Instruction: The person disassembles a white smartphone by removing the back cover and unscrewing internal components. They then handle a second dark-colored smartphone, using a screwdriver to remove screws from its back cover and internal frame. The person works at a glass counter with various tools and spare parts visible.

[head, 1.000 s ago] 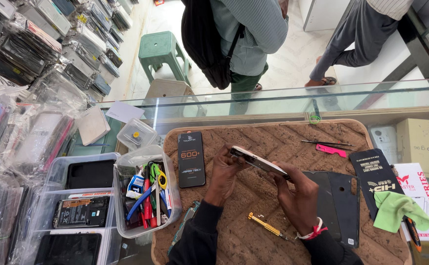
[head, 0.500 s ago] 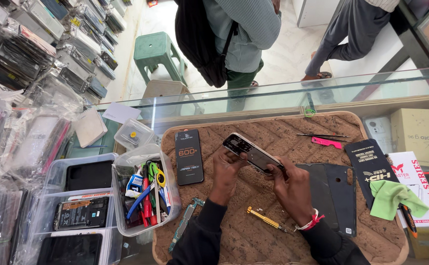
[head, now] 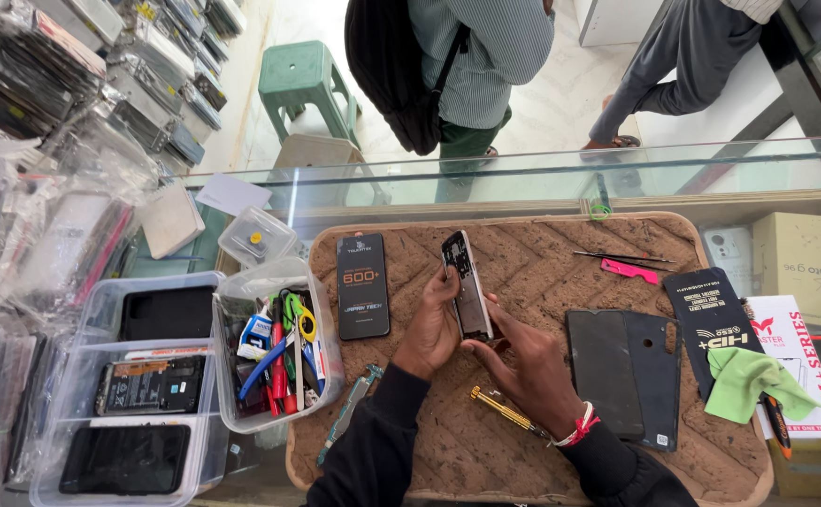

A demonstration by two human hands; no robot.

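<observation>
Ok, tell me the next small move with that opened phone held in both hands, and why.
Probably lay the opened phone with the exposed inside flat on the brown woven work mat. The left hand and right hand both hold it upright on its edge above the mat, so neither is free for the yellow-handled screwdriver lying just below the right wrist.

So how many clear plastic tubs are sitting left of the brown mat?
3: a tool tub beside the mat, a large tray of phone parts further left, a small lidded box behind. More may be hidden.
</observation>
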